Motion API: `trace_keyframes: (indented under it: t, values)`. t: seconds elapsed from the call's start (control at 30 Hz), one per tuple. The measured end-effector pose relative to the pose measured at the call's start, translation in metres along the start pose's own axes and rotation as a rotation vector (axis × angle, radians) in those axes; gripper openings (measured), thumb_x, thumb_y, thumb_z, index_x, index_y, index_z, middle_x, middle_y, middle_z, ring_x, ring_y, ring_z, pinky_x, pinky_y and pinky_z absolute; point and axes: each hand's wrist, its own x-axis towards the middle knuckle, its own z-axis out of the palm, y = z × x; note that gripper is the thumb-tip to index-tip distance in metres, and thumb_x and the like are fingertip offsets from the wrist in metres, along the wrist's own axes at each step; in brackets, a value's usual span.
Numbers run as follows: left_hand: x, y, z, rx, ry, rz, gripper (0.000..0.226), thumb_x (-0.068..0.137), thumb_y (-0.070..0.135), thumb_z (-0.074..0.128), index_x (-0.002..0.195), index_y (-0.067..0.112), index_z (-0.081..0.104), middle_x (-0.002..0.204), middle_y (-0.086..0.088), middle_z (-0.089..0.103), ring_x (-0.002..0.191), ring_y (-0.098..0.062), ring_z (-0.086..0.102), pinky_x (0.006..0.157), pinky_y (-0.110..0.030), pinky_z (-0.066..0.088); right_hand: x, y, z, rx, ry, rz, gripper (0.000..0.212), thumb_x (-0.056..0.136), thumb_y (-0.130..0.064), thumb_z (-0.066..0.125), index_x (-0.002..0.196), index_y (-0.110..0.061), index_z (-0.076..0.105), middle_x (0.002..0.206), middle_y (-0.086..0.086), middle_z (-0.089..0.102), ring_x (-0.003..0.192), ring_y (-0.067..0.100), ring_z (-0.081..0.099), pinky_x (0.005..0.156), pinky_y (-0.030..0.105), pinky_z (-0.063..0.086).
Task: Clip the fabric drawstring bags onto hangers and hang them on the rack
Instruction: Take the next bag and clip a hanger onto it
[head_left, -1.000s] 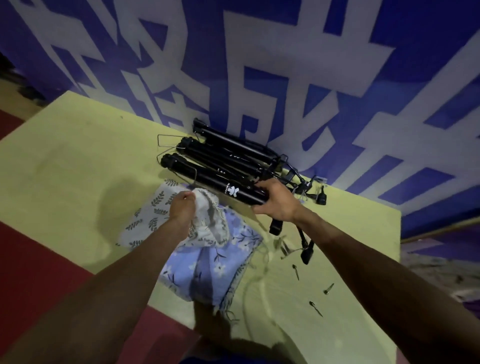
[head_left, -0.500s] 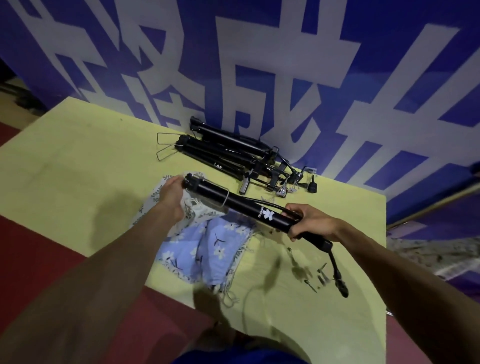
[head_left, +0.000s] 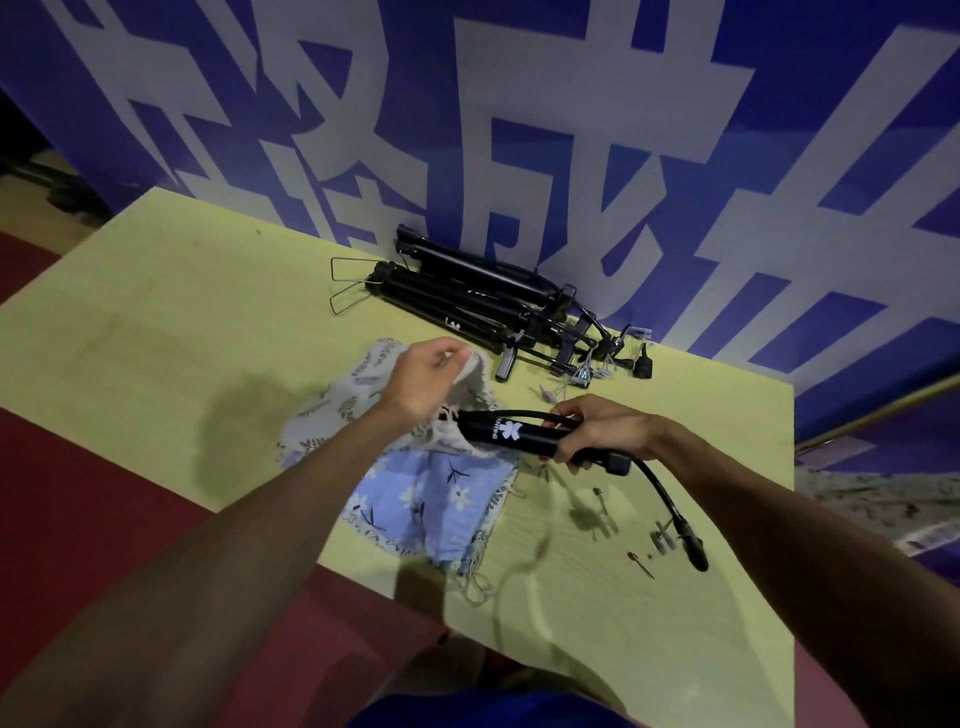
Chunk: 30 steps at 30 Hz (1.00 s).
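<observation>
My left hand (head_left: 426, 376) pinches the open mouth of a pale leaf-print drawstring bag (head_left: 332, 400) lying on the yellow table (head_left: 156, 312). My right hand (head_left: 602, 428) grips a black pump-like tube (head_left: 506, 431) with a white logo and a dangling hose (head_left: 670, 512). The tube's far end sits inside the bag's mouth. A blue flower-print bag (head_left: 436, 499) lies under the pale one, its fringe and cord over the table's near edge.
Several more black tubes (head_left: 467, 306) with wire foot loops are piled against the blue-and-white banner wall (head_left: 519, 130). Small needles and nozzles (head_left: 641, 564) lie scattered on the right of the table. Red floor (head_left: 78, 493) lies below the near edge.
My right hand lifted one black tube off the pile, brought it toward me and pushed its end into the bag mouth that my left hand holds open.
</observation>
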Motion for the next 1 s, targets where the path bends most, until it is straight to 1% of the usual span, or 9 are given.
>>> trace_keyframes:
  t: [0.13,0.27,0.33,0.53,0.6,0.67,0.77,0.9,1.0]
  values:
    - [-0.007,0.004,0.016,-0.063,-0.043,-0.082,0.023,0.098,0.023,0.047,0.11,0.01,0.061,0.106,-0.003,0.062,0.099,-0.013,0.056,0.082,-0.023,0.04,0.016,-0.027,0.008,-0.011,-0.012,-0.046,0.031,0.077,-0.01,0.069,0.107,-0.002,0.063,0.084,0.018,0.071,0.064,0.022,0.064,0.06,0.032,0.049]
    - [-0.009,0.016,0.031,-0.174,-0.037,-0.1,0.017,0.099,0.022,0.044,0.103,0.015,0.058,0.097,0.004,0.059,0.09,-0.008,0.053,0.07,-0.014,0.039,0.037,-0.054,0.017,-0.18,0.034,-0.086,0.007,0.079,-0.006,0.065,0.083,-0.01,0.061,0.068,0.002,0.063,0.054,0.012,0.06,0.041,0.016,0.044]
    - [-0.009,0.018,0.035,-0.237,-0.019,-0.128,0.014,0.099,0.021,0.043,0.101,0.016,0.057,0.089,0.008,0.056,0.084,-0.004,0.051,0.066,-0.01,0.039,0.052,-0.058,0.021,-0.324,0.071,-0.088,0.011,0.075,-0.008,0.069,0.079,-0.013,0.06,0.074,0.001,0.062,0.067,0.018,0.061,0.05,0.019,0.049]
    - [-0.013,-0.008,0.037,-0.267,0.03,-0.236,0.014,0.1,0.017,0.041,0.104,0.012,0.054,0.087,0.007,0.055,0.081,-0.009,0.053,0.056,-0.009,0.045,0.074,-0.027,0.028,-0.559,0.142,-0.092,0.046,0.074,-0.012,0.076,0.118,-0.011,0.062,0.115,0.008,0.067,0.106,0.025,0.061,0.092,0.031,0.047]
    - [-0.014,-0.018,0.045,-0.19,-0.008,-0.231,0.013,0.099,0.019,0.042,0.104,0.014,0.054,0.086,0.004,0.058,0.08,-0.014,0.055,0.066,-0.018,0.048,0.078,-0.01,0.03,-0.559,0.169,-0.101,0.041,0.075,-0.01,0.075,0.116,-0.011,0.064,0.115,0.009,0.068,0.108,0.025,0.061,0.094,0.031,0.047]
    - [-0.012,-0.025,0.053,-0.102,-0.041,-0.219,0.018,0.098,0.021,0.044,0.11,0.012,0.054,0.089,-0.002,0.06,0.077,-0.018,0.055,0.067,-0.028,0.045,0.079,0.007,0.029,-0.549,0.188,-0.099,0.033,0.078,-0.009,0.07,0.111,-0.012,0.067,0.113,0.008,0.069,0.108,0.024,0.062,0.097,0.033,0.046]
    - [-0.012,-0.032,0.06,-0.027,-0.069,-0.219,0.024,0.098,0.021,0.044,0.115,0.007,0.054,0.084,-0.002,0.058,0.055,-0.01,0.045,0.05,-0.021,0.036,0.072,0.023,0.02,-0.514,0.194,-0.093,0.027,0.084,-0.01,0.065,0.111,-0.011,0.069,0.113,0.006,0.07,0.106,0.021,0.062,0.094,0.028,0.045]
    - [-0.009,-0.034,0.061,-0.003,-0.056,-0.225,0.021,0.099,0.02,0.042,0.113,0.008,0.054,0.082,0.003,0.056,0.062,-0.012,0.046,0.051,-0.02,0.036,0.066,0.029,0.012,-0.192,0.393,-0.1,0.017,0.089,-0.008,0.059,0.1,-0.008,0.072,0.099,0.004,0.07,0.088,0.014,0.062,0.073,0.018,0.045]
    - [-0.007,-0.033,0.061,0.016,-0.041,-0.224,0.021,0.099,0.022,0.041,0.113,0.01,0.053,0.089,-0.002,0.058,0.068,-0.013,0.048,0.057,-0.023,0.037,0.067,0.024,0.02,0.081,0.26,-0.017,0.019,0.093,-0.013,0.055,0.102,-0.005,0.07,0.085,0.003,0.068,0.068,0.01,0.059,0.059,0.016,0.047]
